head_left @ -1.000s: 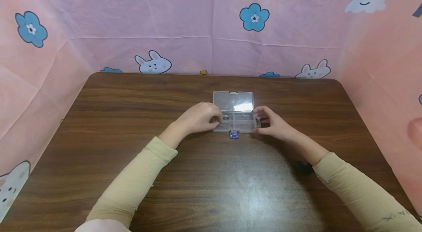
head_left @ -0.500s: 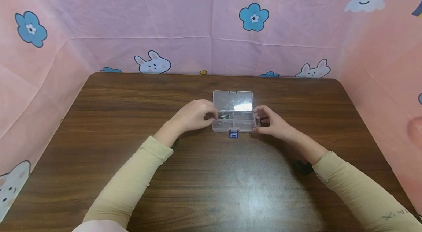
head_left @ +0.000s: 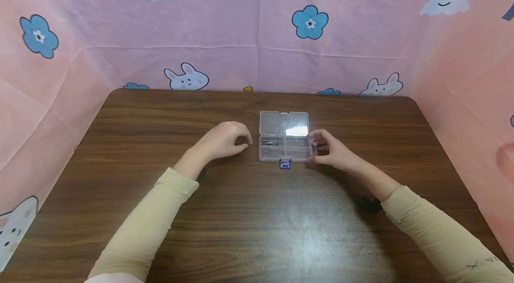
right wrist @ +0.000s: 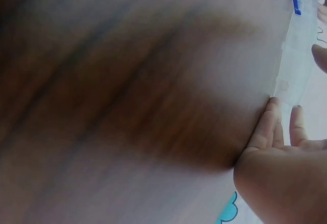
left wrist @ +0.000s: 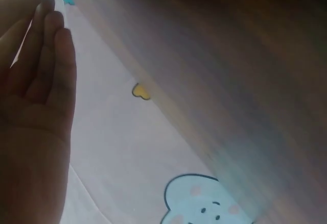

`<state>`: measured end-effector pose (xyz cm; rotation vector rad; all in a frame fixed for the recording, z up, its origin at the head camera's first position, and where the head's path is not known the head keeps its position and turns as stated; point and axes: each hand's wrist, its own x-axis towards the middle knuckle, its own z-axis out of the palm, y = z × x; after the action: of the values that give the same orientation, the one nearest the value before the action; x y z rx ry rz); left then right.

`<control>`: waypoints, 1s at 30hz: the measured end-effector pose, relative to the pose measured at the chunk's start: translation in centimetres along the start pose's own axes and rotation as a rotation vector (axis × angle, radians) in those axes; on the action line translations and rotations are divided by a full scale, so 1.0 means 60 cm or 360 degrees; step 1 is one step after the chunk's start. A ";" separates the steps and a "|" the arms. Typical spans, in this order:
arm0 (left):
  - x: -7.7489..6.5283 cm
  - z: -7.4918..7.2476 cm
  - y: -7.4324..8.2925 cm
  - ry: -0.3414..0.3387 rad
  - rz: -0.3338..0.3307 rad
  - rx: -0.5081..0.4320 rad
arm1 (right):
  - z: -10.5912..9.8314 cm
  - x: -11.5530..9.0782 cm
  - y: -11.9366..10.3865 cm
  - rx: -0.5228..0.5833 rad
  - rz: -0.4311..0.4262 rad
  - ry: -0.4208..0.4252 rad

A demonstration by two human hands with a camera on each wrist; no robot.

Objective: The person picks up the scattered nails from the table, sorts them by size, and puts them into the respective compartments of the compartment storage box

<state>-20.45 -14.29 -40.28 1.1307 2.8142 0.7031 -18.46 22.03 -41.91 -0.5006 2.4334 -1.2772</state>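
Note:
A clear plastic compartment box lies on the table with its lid raised at the back and a blue-purple latch folded down in front. Several thin metal pieces, like nails or screws, lie in its back left compartment; a smaller one is in front. My left hand hovers left of the box, thumb close to the loosely bent fingertips, with nothing seen between them. At the box's right end my right hand holds it, thumb on the front corner and fingers behind.
The brown wooden table runs under both arms and ends at a back edge below a pink printed cloth. More cloth hangs at the left and right sides.
My left hand has drawn back leftward out of the box, uncovering the metal pieces in the left compartments. The right hand and the box have stayed put.

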 end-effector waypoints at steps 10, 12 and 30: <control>-0.026 -0.005 -0.021 -0.0080 -0.0076 -0.0065 | 0.001 -0.003 0.001 -0.0009 0.0010 0.0003; -0.030 -0.006 -0.025 -0.0095 -0.0079 -0.0061 | 0.002 -0.003 0.002 -0.0006 0.0014 0.0003; -0.065 -0.012 -0.041 -0.0147 -0.0024 -0.0101 | 0.000 -0.002 0.002 -0.0001 0.0013 -0.0006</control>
<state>-19.32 -18.72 -41.22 1.1012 2.7017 0.7141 -18.35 22.16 -42.01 -0.4926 2.4305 -1.2709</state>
